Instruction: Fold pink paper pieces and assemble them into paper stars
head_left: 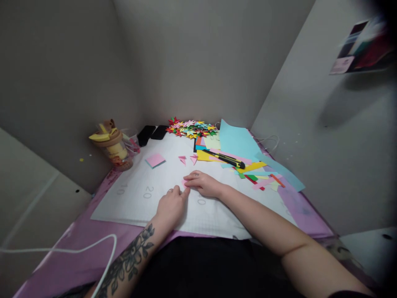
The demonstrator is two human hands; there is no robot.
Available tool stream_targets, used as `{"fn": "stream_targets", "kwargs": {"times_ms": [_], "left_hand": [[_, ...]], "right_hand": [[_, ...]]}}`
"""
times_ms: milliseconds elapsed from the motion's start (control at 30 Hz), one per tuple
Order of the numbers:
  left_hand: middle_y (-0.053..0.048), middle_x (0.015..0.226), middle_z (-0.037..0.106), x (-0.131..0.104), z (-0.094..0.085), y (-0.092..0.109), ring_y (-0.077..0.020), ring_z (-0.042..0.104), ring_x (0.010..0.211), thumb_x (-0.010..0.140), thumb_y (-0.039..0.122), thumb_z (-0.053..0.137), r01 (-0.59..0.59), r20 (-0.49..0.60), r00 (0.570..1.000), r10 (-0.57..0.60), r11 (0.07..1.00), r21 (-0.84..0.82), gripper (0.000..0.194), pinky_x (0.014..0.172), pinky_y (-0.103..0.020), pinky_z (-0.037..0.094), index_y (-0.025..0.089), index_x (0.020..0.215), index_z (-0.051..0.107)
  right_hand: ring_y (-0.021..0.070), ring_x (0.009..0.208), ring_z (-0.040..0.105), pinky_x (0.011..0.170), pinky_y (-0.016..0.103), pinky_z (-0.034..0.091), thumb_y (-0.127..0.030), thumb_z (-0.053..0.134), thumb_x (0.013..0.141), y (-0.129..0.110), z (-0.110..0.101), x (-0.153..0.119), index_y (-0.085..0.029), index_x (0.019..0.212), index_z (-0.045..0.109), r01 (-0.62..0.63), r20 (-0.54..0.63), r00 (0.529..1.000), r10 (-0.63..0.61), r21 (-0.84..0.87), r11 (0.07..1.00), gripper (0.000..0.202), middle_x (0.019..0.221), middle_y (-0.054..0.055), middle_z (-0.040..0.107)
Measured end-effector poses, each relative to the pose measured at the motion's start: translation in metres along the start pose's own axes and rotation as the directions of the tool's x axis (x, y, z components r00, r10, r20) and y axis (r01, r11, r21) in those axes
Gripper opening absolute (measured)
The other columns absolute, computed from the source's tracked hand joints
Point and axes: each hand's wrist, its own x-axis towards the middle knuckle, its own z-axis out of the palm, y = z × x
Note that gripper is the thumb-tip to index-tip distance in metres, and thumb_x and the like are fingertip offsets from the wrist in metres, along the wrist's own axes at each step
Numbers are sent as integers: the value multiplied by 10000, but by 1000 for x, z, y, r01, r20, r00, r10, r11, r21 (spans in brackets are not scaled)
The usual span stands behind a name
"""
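A small piece of pink paper (pixel 184 183) lies on the white gridded sheet (pixel 124 211), mostly covered by fingers. My left hand (pixel 173 203) has its fingers curled, and the index fingertip presses the paper's near edge. From the other side my right hand (pixel 204 184) holds the same piece down with its fingers close together. Just beyond my hands lie two folded pink paper pieces (pixel 182 159) with pointed ends. A stack of square paper (pixel 155 159), pink on top, rests to their left.
Many colourful folded paper stars (pixel 192 129) are heaped at the back. A black and yellow utility knife (pixel 228 159) lies on paper strips (pixel 257 176) at right, near blue sheets (pixel 237 140). A tumbler (pixel 113 149) and dark phone-like slabs (pixel 145 135) stand back left. Grey panels surround the table.
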Motion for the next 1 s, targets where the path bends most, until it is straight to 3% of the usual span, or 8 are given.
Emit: {"fn": "stream_targets", "kwargs": {"times_ms": [800,1000], "left_hand": [[-86,939,498,0,1,-2,-194,525,764,847,127,362,-22,-11,1000,22,1000,-1,447,651,-298,417,283,1263,415],[-66,928,508,-2,4,-5,-175,517,752,853,144,371,-30,-56,998,30,1000,-3,392,636,-270,398,281,1206,472]], "right_hand": [[204,1001,528,873,391,473,-55,532,772,0,0,-1,-190,991,676,30,1,1000,-30,-13,999,295,1126,92,632],[202,989,530,858,386,477,-100,535,799,2,2,-1,-210,968,688,27,-4,1000,-27,-21,999,253,1121,78,636]]}}
